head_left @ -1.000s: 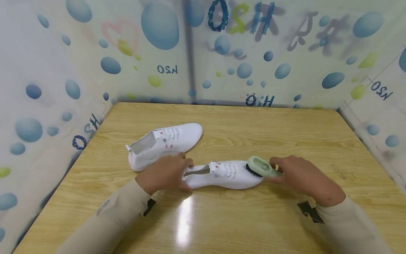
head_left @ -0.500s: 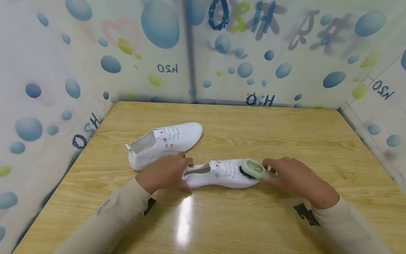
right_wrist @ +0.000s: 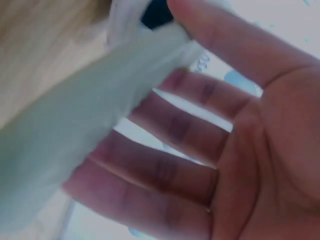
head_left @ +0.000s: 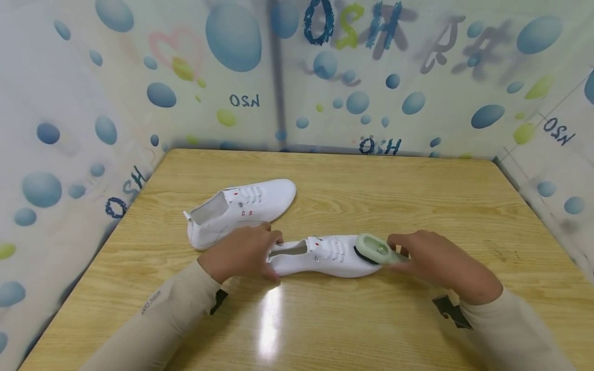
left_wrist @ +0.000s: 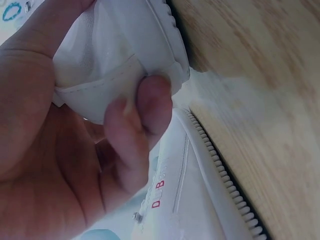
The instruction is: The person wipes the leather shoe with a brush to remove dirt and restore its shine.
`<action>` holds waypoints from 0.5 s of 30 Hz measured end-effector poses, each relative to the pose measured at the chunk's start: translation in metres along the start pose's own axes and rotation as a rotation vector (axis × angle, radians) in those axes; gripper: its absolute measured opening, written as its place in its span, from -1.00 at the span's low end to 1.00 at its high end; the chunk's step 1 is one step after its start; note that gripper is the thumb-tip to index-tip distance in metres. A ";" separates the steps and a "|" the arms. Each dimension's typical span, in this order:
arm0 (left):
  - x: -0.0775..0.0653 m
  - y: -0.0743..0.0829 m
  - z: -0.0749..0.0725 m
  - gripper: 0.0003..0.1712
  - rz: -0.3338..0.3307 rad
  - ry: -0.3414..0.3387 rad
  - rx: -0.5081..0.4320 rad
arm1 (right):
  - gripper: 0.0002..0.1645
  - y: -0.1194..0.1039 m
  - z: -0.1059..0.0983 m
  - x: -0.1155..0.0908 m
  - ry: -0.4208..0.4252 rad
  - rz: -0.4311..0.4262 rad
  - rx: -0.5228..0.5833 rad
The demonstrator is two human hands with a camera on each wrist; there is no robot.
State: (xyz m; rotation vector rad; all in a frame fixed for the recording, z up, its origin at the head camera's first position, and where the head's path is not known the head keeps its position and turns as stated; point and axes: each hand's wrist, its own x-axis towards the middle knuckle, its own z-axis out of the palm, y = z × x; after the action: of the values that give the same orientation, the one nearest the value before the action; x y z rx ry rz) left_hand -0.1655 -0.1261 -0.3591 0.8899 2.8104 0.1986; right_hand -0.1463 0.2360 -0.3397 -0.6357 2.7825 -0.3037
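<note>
A white lace-up shoe (head_left: 331, 264) lies sole down, its toe pointing right. My left hand (head_left: 242, 252) grips it by the heel; in the left wrist view, thumb and fingers close around the heel (left_wrist: 95, 75). On the toe rests a pale green brush (head_left: 373, 248), dark bristles against the upper. My right hand (head_left: 445, 265) holds the brush's handle, pinched between thumb and fingers. Close up in the right wrist view, the pale handle (right_wrist: 85, 120) slants across the fingertips, partly blurred. Behind the left hand stands the matching white shoe (head_left: 271, 200) with red letters.
Both shoes are on a wooden table (head_left: 394, 193) with a glossy light reflection near its front. Patterned walls (head_left: 297, 77) with blue and green spots close off the back and sides.
The brush slid left over the toe with my right hand, then came back slightly right and nearer. My left hand and both shoes have stayed in place.
</note>
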 end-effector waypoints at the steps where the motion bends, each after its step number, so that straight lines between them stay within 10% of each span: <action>1: 0.000 0.000 0.000 -0.15 0.001 0.001 0.002 | -0.64 -0.002 0.001 0.001 0.011 0.005 -0.004; 15: 0.000 -0.001 0.002 -0.15 0.004 0.004 0.005 | -0.68 0.003 -0.004 -0.006 -0.014 0.050 -0.013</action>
State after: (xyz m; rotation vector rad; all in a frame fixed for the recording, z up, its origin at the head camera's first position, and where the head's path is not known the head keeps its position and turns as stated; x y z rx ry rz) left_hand -0.1661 -0.1271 -0.3610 0.8980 2.8142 0.1943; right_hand -0.1431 0.2421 -0.3357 -0.5674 2.7846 -0.2703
